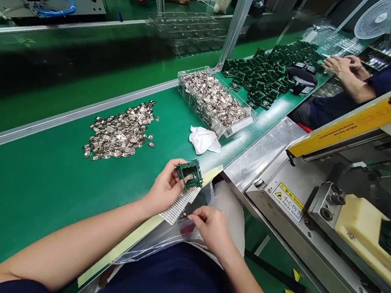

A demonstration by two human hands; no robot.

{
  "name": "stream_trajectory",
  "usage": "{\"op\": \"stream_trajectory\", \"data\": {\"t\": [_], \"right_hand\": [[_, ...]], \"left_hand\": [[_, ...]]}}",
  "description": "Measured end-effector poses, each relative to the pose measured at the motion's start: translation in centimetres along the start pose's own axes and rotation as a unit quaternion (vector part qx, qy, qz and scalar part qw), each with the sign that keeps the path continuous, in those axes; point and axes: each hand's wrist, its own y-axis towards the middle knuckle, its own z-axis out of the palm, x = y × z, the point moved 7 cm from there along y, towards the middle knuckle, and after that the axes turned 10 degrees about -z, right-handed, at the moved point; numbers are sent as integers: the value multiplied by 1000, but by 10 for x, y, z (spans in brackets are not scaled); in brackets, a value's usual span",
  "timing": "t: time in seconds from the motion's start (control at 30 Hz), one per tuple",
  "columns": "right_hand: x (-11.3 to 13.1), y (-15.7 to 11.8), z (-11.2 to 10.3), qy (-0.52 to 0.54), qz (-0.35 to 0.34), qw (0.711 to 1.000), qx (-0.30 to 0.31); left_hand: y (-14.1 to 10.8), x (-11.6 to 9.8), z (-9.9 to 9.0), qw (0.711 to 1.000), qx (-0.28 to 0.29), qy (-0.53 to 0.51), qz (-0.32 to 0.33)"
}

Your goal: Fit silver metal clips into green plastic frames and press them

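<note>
The green square frame point(197, 171) is near the centre of the picture, gripped by the left hand point(169, 186) with bent fingers. Below right, the right hand point(210, 224) has fingertips pinched together; whether they hold something, I cannot tell. Metal pieces point(120, 132) lie at left.

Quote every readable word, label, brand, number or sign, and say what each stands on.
"WARNING": sticker on the metal machine.
"INJURE HAND": same sticker, below blurred Chinese characters.
"Universal", "Series": yellow bar, upside down; other print too blurred.
Label on the clear tray: too small to read.
</note>
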Motion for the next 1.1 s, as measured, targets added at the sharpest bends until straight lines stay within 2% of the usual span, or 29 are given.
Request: {"op": "stream_trajectory", "data": {"t": [0.1,0.2,0.37,0.53,0.73,0.83,1.0,1.1], "right_hand": [[27,5,-23,4,-9,1000,-24],[57,16,-36,8,-61,997,-55],[82,34,-34,-37,-155,980,-121],[83,40,-23,-105,-168,968,-152],[85,41,-25,-146,-160,963,-160],[78,43,-26,-112,-143,970,-159],[56,44,-30,8,-73,977,-201],[46,42,-30,113,-28,980,-162]], "left_hand": [[-3,0,1,1000,10,19,10],[-6,-2,1,998,15,50,22],[-10,-5,4,994,31,95,47],[-12,-7,8,991,48,109,64],[-12,-5,7,988,42,134,62],[-12,-4,7,986,47,144,65],[-13,-5,8,982,60,163,81],[-13,-4,7,982,68,163,67]]}}
